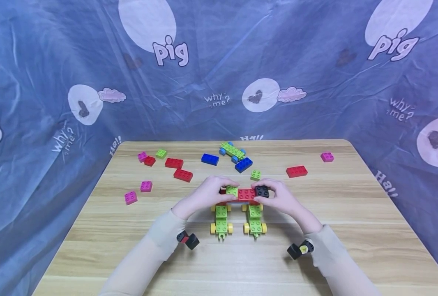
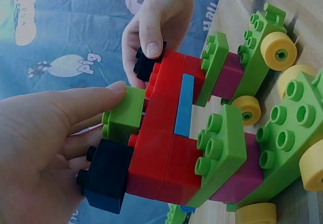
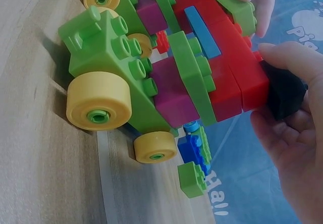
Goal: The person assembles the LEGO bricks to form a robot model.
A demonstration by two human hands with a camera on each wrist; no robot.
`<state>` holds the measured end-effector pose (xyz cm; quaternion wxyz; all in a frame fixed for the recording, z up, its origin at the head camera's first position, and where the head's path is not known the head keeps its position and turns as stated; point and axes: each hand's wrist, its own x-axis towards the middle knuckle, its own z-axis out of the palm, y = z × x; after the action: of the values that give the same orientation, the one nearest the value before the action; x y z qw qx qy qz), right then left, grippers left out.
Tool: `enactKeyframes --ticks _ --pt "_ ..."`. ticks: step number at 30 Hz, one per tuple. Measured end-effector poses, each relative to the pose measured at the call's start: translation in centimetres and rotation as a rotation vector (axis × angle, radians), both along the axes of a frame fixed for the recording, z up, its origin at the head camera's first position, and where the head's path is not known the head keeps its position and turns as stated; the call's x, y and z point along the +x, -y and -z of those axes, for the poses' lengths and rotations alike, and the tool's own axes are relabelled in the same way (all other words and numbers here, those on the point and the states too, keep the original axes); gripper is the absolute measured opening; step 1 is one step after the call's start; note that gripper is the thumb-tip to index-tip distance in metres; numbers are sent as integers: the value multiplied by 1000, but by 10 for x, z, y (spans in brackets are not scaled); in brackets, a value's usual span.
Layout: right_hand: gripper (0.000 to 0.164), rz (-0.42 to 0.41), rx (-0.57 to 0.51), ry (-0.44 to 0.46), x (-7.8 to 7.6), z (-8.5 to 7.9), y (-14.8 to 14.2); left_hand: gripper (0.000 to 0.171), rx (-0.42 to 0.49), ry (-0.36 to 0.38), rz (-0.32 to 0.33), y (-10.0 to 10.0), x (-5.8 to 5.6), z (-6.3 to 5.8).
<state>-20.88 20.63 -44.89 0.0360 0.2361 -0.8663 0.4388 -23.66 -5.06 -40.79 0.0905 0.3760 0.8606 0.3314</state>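
My left hand [image 1: 210, 193] pinches a small lime-green brick [image 1: 231, 190] on top of a red brick beam [image 1: 246, 194]. At the beam's right end, my right hand [image 1: 280, 198] grips a black brick [image 1: 261, 191] between thumb and fingers. A second black brick [image 2: 107, 176] sits at the left end, mostly covered by my left hand in the head view. Below the beam, a blue piece [image 2: 184, 105], green plates and purple bricks [image 3: 174, 90] show in the wrist views. Two green wheeled bases [image 1: 221, 222] with yellow wheels [image 3: 98, 100] carry the structure.
Behind the structure lie blue bricks [image 1: 209, 159], a green base with blue wheels [image 1: 233, 151] and a green brick [image 1: 255, 175]. Red bricks [image 1: 183, 175] and pink bricks [image 1: 131, 197] lie to the left. Farther right are another red brick [image 1: 296, 171] and a pink one [image 1: 327, 157].
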Motion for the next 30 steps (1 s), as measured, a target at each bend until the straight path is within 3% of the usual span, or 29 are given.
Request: enactKeyframes --ticks 18,30 --pt "33 3 -8 -9 1 0 0 40 -15 -41 -53 -1 0 1" --pt "33 5 5 11 1 -3 1 39 4 9 -56 -4 0 0"
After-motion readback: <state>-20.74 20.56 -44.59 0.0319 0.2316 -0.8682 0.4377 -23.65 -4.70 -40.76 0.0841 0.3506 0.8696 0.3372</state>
